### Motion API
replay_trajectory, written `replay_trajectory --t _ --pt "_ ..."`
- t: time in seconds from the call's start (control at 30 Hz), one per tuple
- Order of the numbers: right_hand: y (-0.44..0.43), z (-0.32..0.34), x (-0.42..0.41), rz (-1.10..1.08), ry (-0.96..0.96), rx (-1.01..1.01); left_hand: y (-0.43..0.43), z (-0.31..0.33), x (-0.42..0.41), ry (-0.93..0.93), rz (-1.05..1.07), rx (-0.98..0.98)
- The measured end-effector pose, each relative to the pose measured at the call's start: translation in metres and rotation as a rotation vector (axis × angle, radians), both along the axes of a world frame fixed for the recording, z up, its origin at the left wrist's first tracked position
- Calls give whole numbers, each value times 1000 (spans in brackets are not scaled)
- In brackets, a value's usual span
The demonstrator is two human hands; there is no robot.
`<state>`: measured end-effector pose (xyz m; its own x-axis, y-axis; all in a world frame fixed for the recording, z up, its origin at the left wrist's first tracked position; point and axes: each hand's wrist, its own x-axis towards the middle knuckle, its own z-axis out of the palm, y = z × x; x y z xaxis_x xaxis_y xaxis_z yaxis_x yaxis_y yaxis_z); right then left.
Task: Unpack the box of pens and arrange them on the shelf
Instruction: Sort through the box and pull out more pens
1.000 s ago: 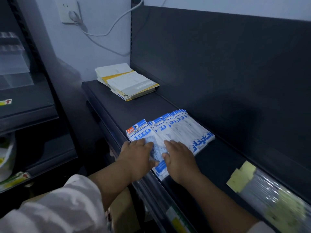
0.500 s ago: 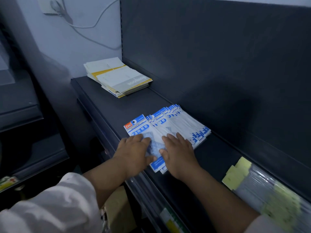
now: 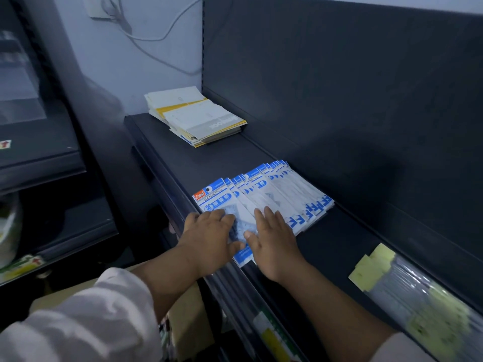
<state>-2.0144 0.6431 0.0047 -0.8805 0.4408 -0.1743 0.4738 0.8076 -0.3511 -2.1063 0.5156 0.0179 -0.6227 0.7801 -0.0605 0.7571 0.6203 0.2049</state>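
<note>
Packets [image 3: 264,194]: blue-white, fanned in an overlapping row on shelf [image 3: 196,158], running from front lip toward back panel [image 3: 339,87]; nearest one reads "GEOMETRIC"; contents too small to tell.
L hand [image 3: 209,239]: flat, palm down on nearest packet, fingers straight, pressing, gripping nothing.
R hand [image 3: 274,244]: flat on next packets just beside L hand, fingers straight, a bit spread, not curled round anything.
Booklets [image 3: 198,116]: yellow-white stack at far end of shelf, well apart from packets.
Bundle [image 3: 418,304]: clear-wrapped w/ yellow tabs, near end of shelf on R.
Box [image 3: 183,322]: brown cardboard under L forearm, below shelf, mostly hidden.
Wall: socket [image 3: 102,6] w/ white cable [image 3: 162,35].
</note>
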Motion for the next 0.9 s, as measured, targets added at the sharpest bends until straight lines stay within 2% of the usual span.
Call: replay_trajectory --t 0.17,0.33,0.53,0.7,0.9 --pt "-6 4 -1 -27 42 8 -8 3 -1 -6 15 30" --pt "-23 18 -7 9 41 190 -34 8 -9 12 72 51" --pt "-75 27 -28 187 126 294 -99 9 -27 21 171 9" --pt "-126 14 -45 329 214 232 -173 0 -40 -15 296 -48" --pt "-189 -19 -61 464 72 101 -257 -32 -48 -103 418 -143"
